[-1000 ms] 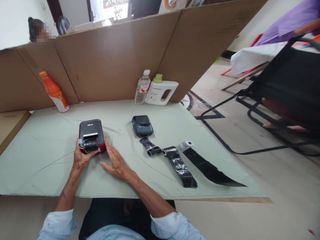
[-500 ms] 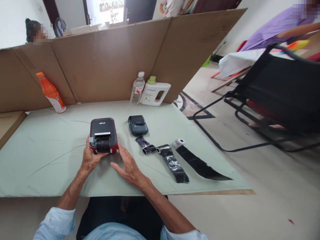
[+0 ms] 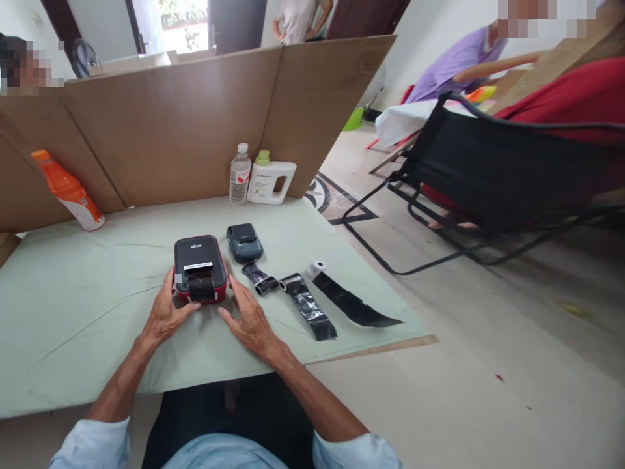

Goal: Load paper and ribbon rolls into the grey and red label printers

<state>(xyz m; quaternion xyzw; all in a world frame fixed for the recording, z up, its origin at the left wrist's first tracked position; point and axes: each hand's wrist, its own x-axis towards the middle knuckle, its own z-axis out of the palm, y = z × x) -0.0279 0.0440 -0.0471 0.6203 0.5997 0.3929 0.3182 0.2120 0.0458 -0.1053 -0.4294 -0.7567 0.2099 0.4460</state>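
From my end I watched both forearms reach in from the bottom edge, elbows out of view beneath rolled sleeves point(image 3: 97, 446). The left hand point(image 3: 163, 316) cupped the left front corner of the red-and-black printer point(image 3: 199, 257), thumb angled across toward its front edge. Its outer fingers were partly lost behind the wrist and case, so I could not tell whether it gripped. The right hand point(image 3: 250, 322) lay open at the other front corner, thumb spread away, forefinger tip just beside the case; I could not make out actual contact. The printer sat between them on the green-covered table point(image 3: 97, 339), left of a smaller printer point(image 3: 245, 244). Its label was too small to read, its underside hidden. A carton point(image 3: 7, 246) was cut off at the left.
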